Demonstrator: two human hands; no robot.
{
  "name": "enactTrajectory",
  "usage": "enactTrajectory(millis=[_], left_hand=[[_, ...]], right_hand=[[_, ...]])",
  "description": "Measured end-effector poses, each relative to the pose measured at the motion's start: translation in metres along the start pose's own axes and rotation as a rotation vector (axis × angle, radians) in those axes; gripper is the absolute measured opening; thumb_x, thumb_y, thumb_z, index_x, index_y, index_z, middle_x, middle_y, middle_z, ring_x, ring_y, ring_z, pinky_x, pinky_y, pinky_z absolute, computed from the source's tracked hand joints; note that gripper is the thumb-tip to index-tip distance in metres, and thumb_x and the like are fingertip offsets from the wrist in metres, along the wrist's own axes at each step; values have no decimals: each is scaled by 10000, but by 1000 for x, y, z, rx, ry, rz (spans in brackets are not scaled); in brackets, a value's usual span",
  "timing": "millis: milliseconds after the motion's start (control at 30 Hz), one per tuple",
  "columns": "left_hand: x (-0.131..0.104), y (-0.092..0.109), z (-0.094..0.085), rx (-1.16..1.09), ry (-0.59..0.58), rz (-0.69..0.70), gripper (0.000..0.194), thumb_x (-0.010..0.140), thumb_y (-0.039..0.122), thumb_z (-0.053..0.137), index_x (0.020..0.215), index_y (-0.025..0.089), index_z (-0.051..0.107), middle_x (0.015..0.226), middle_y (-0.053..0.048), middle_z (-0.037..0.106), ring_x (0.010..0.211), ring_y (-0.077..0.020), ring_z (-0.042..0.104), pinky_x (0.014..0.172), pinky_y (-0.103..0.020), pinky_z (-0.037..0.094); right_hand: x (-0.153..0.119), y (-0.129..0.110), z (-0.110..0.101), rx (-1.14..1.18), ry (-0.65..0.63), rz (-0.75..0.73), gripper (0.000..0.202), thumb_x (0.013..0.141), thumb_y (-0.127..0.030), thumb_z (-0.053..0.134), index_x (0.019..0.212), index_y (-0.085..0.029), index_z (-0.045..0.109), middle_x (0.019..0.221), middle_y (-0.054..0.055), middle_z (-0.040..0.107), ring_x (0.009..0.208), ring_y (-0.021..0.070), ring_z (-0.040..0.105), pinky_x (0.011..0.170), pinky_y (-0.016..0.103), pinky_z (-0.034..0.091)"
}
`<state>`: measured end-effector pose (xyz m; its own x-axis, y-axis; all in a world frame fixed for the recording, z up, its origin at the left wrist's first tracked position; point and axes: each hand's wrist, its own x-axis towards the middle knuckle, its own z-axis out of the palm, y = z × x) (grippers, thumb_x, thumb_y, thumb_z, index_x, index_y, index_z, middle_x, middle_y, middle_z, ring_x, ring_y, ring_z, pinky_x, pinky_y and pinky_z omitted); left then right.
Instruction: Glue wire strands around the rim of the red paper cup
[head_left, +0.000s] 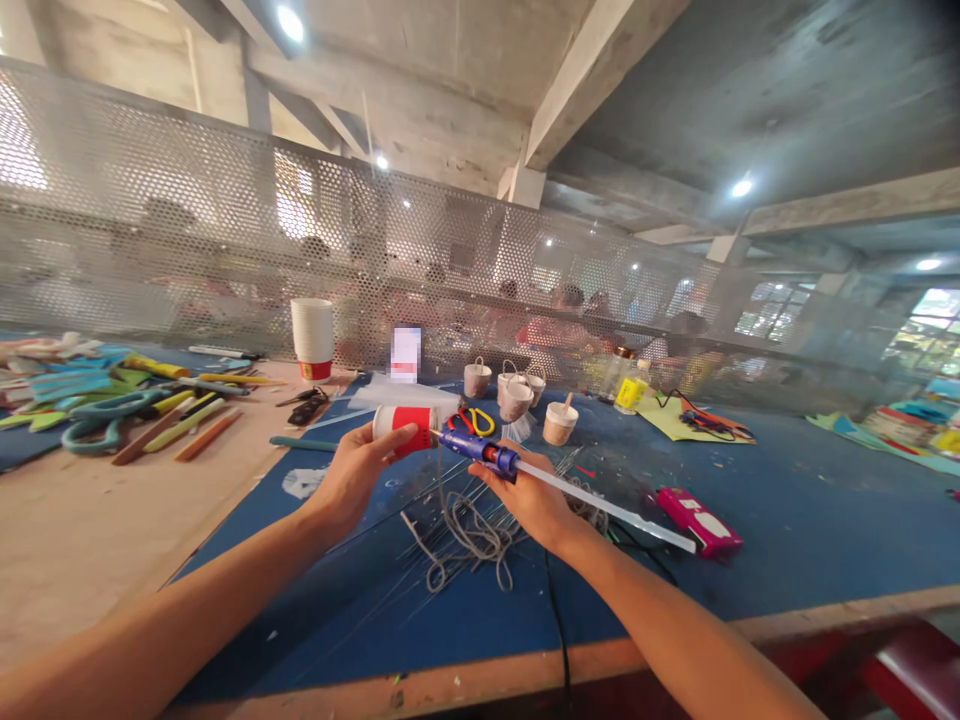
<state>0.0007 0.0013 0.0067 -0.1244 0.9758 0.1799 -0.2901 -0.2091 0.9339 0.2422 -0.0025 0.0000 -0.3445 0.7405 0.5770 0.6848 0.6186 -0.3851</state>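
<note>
Two sets of fingers are closed: the left hand (352, 475) grips a paper cup (424, 418), thumb on its wall, and the right hand (538, 505) wraps a blue glue gun (472, 446), its tip near the cup's red end. Gluing seems at an early stage; grey cord (484, 543) lies mostly loose below, one strand rising cupward, its attachment unclear. Small pots (516, 402) beyond, some with looped handles, look finished. The cup, on its side above the blue tabletop (360, 630), is white and red.
</note>
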Motion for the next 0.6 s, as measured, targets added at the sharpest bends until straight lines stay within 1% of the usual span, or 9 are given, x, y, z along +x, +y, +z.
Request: enactTrajectory(millis=[133, 333, 433, 600], left_hand=[[2, -2, -2, -2, -5, 5, 325, 683, 397, 882, 905, 165, 827, 919, -103, 839, 896, -277, 747, 867, -366, 541], [1, -2, -2, 7, -6, 11, 333, 688, 407, 880, 913, 169, 825, 925, -100, 840, 908, -282, 750, 853, -356, 544], [2, -3, -3, 11, -25, 0, 355, 707, 414, 871, 945, 156, 822, 913, -106, 836, 932, -288, 745, 855, -358, 544], [3, -5, -4, 13, -5, 14, 362, 690, 411, 884, 933, 150, 821, 943, -113, 830, 969, -298, 730, 889, -377, 537]], right_hand=[[0, -1, -1, -17, -16, 14, 414, 1008, -605, 498, 941, -237, 675, 797, 35, 725, 699, 197, 647, 667, 272, 442], [0, 0, 0, -16, 3, 4, 399, 1012, -587, 510, 939, -232, 677, 789, 36, 727, 689, 191, 643, 654, 267, 438], [0, 2, 2, -19, 50, -48, 403, 1012, -584, 512, 916, -225, 665, 759, 33, 714, 654, 185, 634, 634, 265, 433], [0, 6, 5, -9, 122, -110, 403, 1005, -585, 529, 868, -222, 641, 702, 19, 691, 586, 169, 603, 583, 258, 414]])
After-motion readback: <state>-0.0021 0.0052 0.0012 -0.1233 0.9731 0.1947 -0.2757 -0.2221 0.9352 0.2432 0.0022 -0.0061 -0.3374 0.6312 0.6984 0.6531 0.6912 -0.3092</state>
